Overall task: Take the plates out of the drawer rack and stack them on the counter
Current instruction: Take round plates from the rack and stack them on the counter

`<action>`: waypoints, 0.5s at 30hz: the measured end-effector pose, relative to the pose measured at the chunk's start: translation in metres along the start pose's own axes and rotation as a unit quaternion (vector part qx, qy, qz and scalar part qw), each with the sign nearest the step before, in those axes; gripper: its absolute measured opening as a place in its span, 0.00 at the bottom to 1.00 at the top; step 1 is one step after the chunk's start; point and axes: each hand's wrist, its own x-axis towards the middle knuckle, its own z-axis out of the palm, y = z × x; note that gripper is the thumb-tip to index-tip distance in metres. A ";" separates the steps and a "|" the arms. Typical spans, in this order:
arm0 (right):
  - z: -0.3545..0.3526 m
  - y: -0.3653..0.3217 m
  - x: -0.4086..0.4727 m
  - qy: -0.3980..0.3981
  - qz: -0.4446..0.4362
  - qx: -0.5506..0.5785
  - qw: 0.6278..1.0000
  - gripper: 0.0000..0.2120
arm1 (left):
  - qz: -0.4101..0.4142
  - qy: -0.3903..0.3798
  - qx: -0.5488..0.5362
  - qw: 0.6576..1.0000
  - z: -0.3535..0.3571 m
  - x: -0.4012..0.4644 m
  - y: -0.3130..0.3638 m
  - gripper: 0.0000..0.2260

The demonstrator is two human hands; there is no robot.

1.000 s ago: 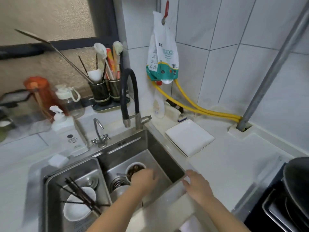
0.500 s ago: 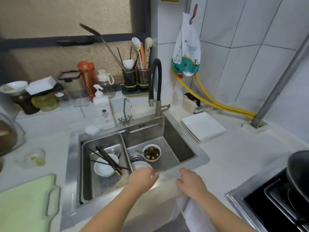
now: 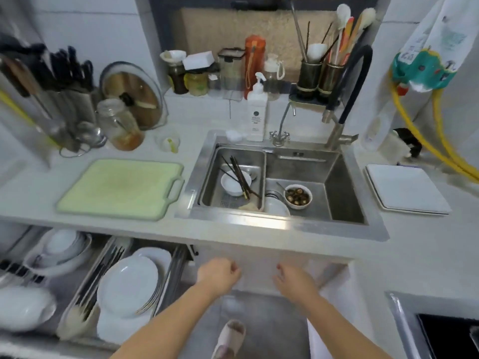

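Both hands hang empty below the surface edge, beside the open drawer rack.

The left hand (image 3: 217, 274) is curled into a loose fist on nothing; the right hand (image 3: 294, 279) has a slack, open grip. Round plates (image 3: 128, 286) stand in the drawer rack (image 3: 171, 275) at near left, under the surface (image 3: 414, 244). Two square plates (image 3: 407, 189) lie right of the sink (image 3: 282, 221); a green cutting board (image 3: 119, 189) lies left. Rack contents at far left are blurred.

Bright, even light; soft motion blur throughout, with wide-angle bending at the edges.
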 end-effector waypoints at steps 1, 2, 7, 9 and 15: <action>0.009 -0.007 -0.002 -0.009 -0.014 -0.007 1.000 0.17 | -0.017 -0.005 -0.003 1.000 0.005 -0.010 -0.009 0.16; 0.017 -0.015 -0.004 -0.019 -0.026 -0.012 0.999 0.16 | -0.035 -0.008 -0.009 0.999 0.010 -0.020 -0.018 0.17; 0.045 -0.056 -0.009 -0.055 -0.063 -0.036 0.996 0.14 | -0.102 0.010 -0.046 0.994 0.018 -0.056 -0.063 0.18; 0.053 -0.076 -0.007 -0.063 -0.080 -0.048 0.994 0.14 | -0.125 0.020 -0.062 0.990 0.016 -0.066 -0.084 0.19; 0.081 -0.144 0.008 -0.095 -0.108 -0.051 0.988 0.13 | -0.181 0.031 -0.153 0.971 0.008 -0.089 -0.159 0.14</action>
